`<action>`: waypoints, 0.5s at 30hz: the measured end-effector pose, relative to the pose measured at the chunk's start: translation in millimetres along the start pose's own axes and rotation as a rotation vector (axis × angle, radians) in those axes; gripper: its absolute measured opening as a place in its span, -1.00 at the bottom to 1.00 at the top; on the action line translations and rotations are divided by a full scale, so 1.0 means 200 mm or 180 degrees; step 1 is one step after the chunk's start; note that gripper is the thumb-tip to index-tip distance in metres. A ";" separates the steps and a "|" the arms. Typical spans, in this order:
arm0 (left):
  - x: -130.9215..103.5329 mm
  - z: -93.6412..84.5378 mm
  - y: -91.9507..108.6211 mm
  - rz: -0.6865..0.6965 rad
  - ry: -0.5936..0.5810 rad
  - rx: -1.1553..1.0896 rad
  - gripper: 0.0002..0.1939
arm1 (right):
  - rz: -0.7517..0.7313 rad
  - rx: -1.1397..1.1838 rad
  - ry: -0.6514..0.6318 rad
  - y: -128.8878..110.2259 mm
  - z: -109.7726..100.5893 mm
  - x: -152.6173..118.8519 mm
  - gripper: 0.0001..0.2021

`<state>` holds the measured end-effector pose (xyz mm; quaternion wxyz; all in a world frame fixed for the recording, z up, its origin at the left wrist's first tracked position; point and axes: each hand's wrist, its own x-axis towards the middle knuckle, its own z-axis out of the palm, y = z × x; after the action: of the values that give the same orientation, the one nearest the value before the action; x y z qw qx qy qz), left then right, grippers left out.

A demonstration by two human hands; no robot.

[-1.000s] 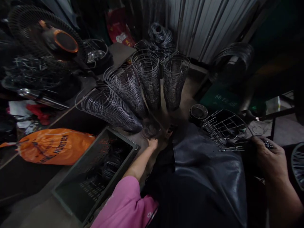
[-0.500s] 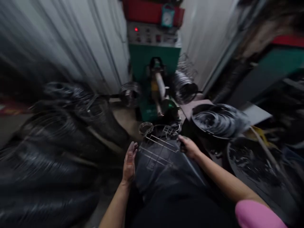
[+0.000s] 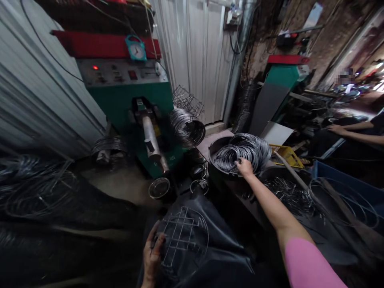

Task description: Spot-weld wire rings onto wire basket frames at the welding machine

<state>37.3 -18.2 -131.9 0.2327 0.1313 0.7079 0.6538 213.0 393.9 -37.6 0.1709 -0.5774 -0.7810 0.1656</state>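
"Which hand is nearer the wire rings (image 3: 252,150)?"

"The right hand (image 3: 245,167). They sit in the round tub (image 3: 216,145), its fingertips touching their near side. The fingers are curled; whether they pinch a ring, one cannot tell."

"And the left hand (image 3: 152,254)?"

"Well apart from the tub, at the left edge of the wire grid (image 3: 180,234) on the dark apron (image 3: 220,262). The grid's long axis points away from the body. Its grip cannot be told either."

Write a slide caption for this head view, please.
Right hand at grey metal rings in a round black tub; left hand at a silver wire grid over a shiny black apron.
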 end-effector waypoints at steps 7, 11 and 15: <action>0.02 0.04 -0.03 -0.0164 -0.0010 -0.0056 -0.30 | 0.0594 -0.0387 -0.0175 0.05 0.06 0.34 -0.75; 0.05 0.08 0.01 -0.0145 -0.0088 0.0011 -0.32 | 0.0743 -0.0323 -0.0198 0.06 0.08 0.38 -0.71; 0.05 0.09 0.01 -0.0161 -0.0105 0.0029 -0.27 | 0.0832 -0.0137 -0.0099 0.04 0.08 0.36 -0.70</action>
<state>38.1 1.9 -132.8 0.2601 0.1252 0.7100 0.6423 193.3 463.6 -49.2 0.1234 -0.6751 -0.7050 0.1785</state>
